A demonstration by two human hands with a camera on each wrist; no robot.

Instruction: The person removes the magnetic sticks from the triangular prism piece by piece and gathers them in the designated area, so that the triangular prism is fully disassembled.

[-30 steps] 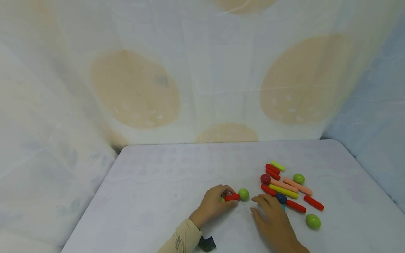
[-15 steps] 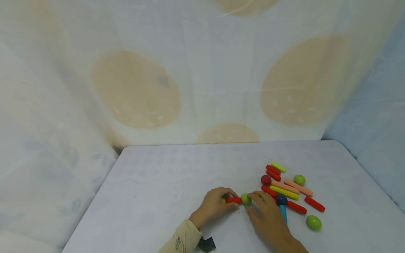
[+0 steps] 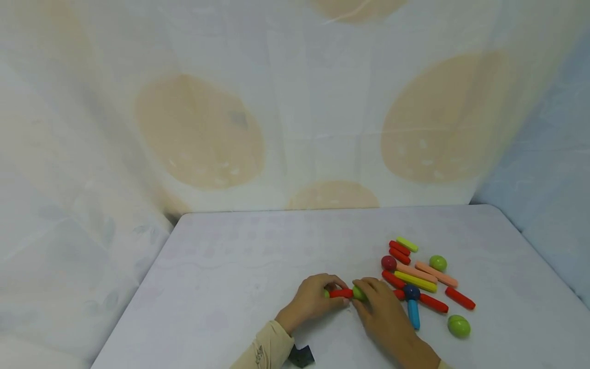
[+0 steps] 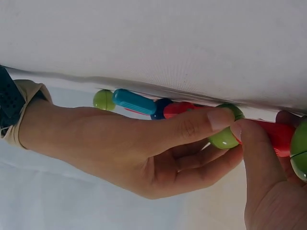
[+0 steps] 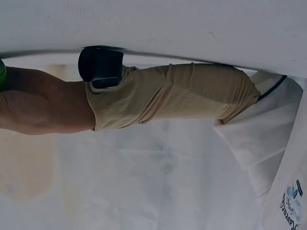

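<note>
On the white table (image 3: 239, 266) my left hand (image 3: 333, 292) grips a short red stick (image 3: 341, 293) with a small green ball (image 3: 326, 293) at its left end. My right hand (image 3: 361, 289) meets it from the right and pinches the green ball (image 3: 357, 293) at the stick's right end. The left wrist view shows the right hand's thumb and fingers (image 4: 211, 120) curled round that green ball (image 4: 224, 138), with the red stick (image 4: 283, 136) beside it under a left finger (image 4: 256, 163). The right wrist view holds only my left forearm's beige sleeve (image 5: 172, 96).
To the right of the hands lie loose pieces: a blue stick (image 3: 413, 313) joined to a dark blue ball (image 3: 411, 292), red sticks (image 3: 459, 298), a yellow stick (image 3: 416, 281), salmon sticks (image 3: 435, 273), a dark red ball (image 3: 388, 263) and green balls (image 3: 459, 326). Cloth walls close in the table.
My right hand has slid left from the pile to the green ball at the red stick's end and taken hold of it. The blue stick is now uncovered. The left hand stayed put.
</note>
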